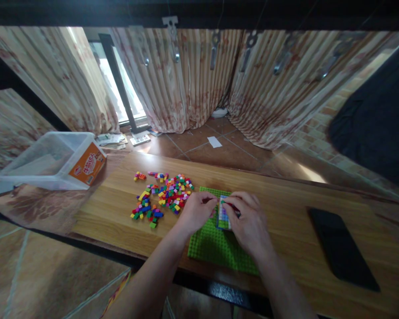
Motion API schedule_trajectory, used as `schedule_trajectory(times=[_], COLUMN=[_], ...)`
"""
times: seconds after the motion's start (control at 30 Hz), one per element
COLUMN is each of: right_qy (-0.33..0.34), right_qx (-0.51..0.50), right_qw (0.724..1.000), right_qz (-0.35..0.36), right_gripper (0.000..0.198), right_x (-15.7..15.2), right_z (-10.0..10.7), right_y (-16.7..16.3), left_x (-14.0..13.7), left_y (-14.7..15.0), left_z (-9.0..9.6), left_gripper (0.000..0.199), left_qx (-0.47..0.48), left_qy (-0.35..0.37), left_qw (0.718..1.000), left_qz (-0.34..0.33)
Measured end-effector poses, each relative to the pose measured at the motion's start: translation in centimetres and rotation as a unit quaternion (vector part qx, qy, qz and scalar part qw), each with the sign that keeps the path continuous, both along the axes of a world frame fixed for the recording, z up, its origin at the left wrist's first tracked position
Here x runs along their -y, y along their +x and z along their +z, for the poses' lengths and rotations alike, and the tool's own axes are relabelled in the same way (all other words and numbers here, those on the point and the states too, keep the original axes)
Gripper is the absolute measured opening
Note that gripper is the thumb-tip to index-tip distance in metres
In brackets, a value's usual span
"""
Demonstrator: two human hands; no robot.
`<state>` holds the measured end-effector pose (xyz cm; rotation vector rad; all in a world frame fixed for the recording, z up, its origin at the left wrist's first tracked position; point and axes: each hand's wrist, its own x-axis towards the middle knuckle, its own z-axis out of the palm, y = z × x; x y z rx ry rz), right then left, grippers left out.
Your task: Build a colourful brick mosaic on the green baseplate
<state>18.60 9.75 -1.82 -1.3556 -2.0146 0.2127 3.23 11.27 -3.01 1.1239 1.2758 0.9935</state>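
While I watch through the head camera, a small brick build lies over the green baseplate, between both hands. It looks partly assembled to me, with many loose bricks left unattached on the worktop. Its top faces up, and its long axis seems to run from my side toward the far edge, though its right part is hidden. My left hand pinches near its left side; my right hand curls over it. Whether either grips a brick, I cannot tell.
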Motion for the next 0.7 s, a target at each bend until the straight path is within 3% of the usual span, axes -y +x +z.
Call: schedule_trajectory(times=[0.23, 0.47, 0.7], right_qy=[0.012, -0.003, -0.035], right_qx=[0.017, 0.0, -0.062], right_qw=[0.999, 0.998, 0.995], right_qz=[-0.038, -0.068, -0.067], right_gripper=[0.018, 0.017, 0.017], right_x=[-0.3, 0.0, 0.1], right_z=[-0.1, 0.0, 0.3], right_y=[-0.8, -1.5, -0.9], left_x=[0.3, 1.2, 1.4], left_y=[0.2, 0.1, 0.0], left_z=[-0.3, 0.9, 1.0], left_gripper=[0.018, 0.021, 0.021], left_qx=[-0.077, -0.282, -0.327], left_qy=[0.079, 0.223, 0.249], left_qw=[0.994, 0.932, 0.909], left_qz=[-0.007, -0.041, -0.063])
